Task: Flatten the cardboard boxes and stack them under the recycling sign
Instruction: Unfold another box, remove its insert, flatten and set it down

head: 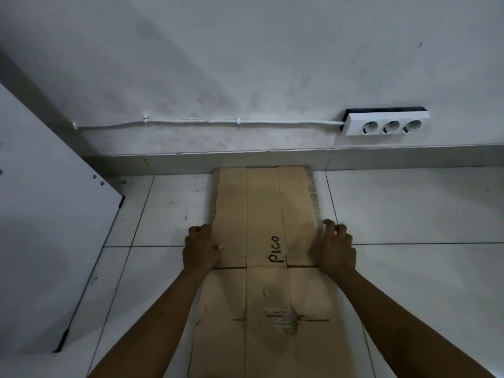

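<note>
Both hands' curled fingers grip a flattened cardboard box (261,241) on the floor (409,208): left hand (201,249) on its left edge, right hand (334,248) opposite.

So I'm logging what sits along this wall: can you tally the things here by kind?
Flattened cardboard box: 1
Socket strip: 1
Wall cable: 1
White panel: 1
Hands: 2, left hand and right hand, both gripping the cardboard's side edges
Total: 6

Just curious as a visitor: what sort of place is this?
Probably a plain utility or storage corner indoors: scuffed white wall, tiled floor, a three-socket power strip low on the wall.
</note>
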